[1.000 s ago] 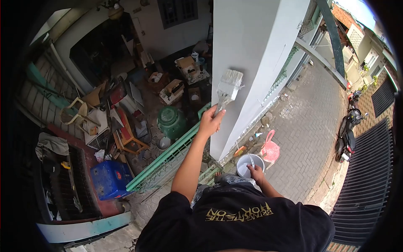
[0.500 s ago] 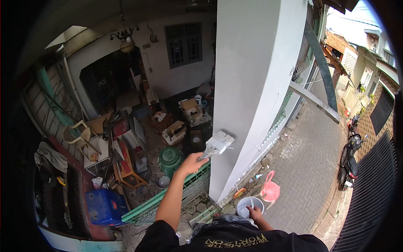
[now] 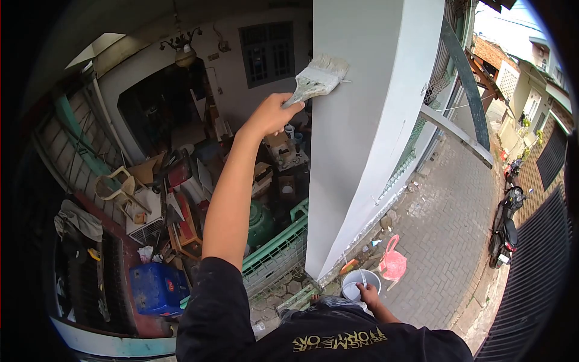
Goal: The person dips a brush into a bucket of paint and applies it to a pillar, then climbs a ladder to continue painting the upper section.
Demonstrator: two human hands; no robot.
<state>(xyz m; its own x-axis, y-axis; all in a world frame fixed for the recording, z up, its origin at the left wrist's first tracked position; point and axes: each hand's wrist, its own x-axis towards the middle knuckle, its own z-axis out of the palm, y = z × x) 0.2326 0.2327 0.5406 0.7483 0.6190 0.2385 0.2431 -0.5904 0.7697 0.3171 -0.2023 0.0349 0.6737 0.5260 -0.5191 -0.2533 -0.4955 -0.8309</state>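
Observation:
My left hand [image 3: 272, 116] is closed around the handle of a wide paintbrush [image 3: 319, 79], raised at the end of my outstretched arm. Pale paint coats the brush, and its bristles lie against the left part of the grey-white pillar [image 3: 356, 133]. Low at my right side, my right hand [image 3: 367, 295] grips a white bucket [image 3: 351, 279] at its near edge. A thin white strip, perhaps the bucket's handle, rises by the fingers. What is inside the bucket looks pale.
Beside the bucket hangs or stands a pink bag-like item [image 3: 393, 264]. Left of the pillar run a green metal fence [image 3: 274, 246], a green drum [image 3: 260, 223] and a blue box [image 3: 158, 288]. A motorcycle [image 3: 505, 226] is parked across the paved lane [image 3: 449, 211].
My left hand has moved the paintbrush well up along the pillar, from its lower part to higher on its left side. My right hand stays on the bucket.

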